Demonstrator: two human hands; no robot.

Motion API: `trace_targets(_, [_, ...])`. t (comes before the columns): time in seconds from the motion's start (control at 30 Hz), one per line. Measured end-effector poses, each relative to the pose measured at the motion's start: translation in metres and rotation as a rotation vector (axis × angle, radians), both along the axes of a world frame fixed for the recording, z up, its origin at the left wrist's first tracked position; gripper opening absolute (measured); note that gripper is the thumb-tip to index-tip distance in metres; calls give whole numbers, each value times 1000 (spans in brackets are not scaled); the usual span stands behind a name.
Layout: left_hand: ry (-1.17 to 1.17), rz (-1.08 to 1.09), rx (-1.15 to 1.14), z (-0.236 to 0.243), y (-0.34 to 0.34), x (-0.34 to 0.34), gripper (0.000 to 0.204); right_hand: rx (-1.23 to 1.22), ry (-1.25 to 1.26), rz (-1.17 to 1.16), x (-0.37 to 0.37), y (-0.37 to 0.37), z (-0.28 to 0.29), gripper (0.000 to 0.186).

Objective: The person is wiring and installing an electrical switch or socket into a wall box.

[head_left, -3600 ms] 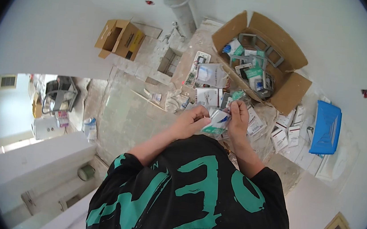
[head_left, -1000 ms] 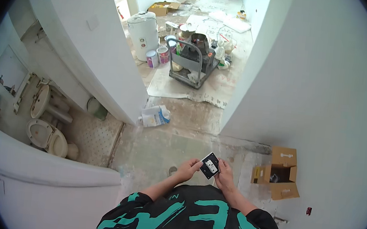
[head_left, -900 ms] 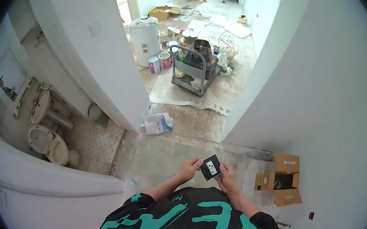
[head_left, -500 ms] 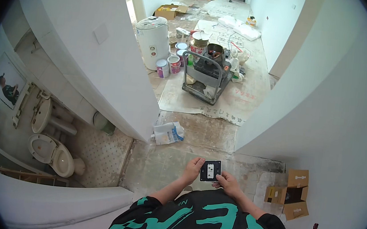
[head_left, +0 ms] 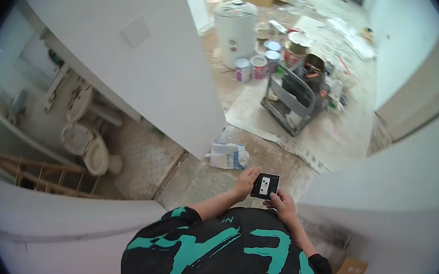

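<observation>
In front of my chest, both hands hold a square black wall switch plate (head_left: 273,181) with a white block in its middle, which looks like its back side. My left hand (head_left: 246,182) grips the plate's left edge. At the lower right corner my right hand (head_left: 284,205) is closed on it, thumb on the facing side. The fingers behind the plate are hidden.
A crumpled white-and-blue bag (head_left: 226,156) lies on the floor just ahead. Beyond stand a loaded platform trolley (head_left: 291,103), paint cans (head_left: 242,71) and a white water heater (head_left: 234,34). A toilet (head_left: 96,157) is at left; a cardboard box (head_left: 350,270) sits lower right.
My view has turned, so the room has swung rightward and the box has slid toward the lower edge. Both hands keep their hold on the plate, now slightly higher and further right in the picture.
</observation>
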State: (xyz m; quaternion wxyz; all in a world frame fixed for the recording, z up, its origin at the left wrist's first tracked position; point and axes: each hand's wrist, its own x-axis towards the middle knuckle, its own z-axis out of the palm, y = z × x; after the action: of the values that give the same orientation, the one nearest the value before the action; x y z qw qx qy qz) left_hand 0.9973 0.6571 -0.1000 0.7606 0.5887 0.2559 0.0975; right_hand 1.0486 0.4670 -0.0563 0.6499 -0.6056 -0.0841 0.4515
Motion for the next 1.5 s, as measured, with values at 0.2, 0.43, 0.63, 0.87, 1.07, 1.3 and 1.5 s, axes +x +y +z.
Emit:
trace_targets(0.2, [72,107,-157,-7,14,97,33,-29,-229,208,120,32,10,23])
trace_targets(0.43, [192,74,-584,5,44,222,35,153,-220,164,239,47,8,20])
trace_targets(0.63, [-157,-410,-1127,-39,66,348,37,348,294,-163,374,48,-22,21])
trace_targets(0.87, [209,-176,-781,-6,41,545,33,307,-76,-179,559,57,10,24])
trace_targets(1.07, [73,-138,-279,47,-3,665,32,85,-480,-68,667,53,21,26])
trace_targets(1.3, [63,-231,-170,37,-27,810,33,26,-442,-245,801,9,7,26])
trace_targets(1.5, [75,-260,-181,22,-112,965,33,-145,-371,-9,955,-82,8,30])
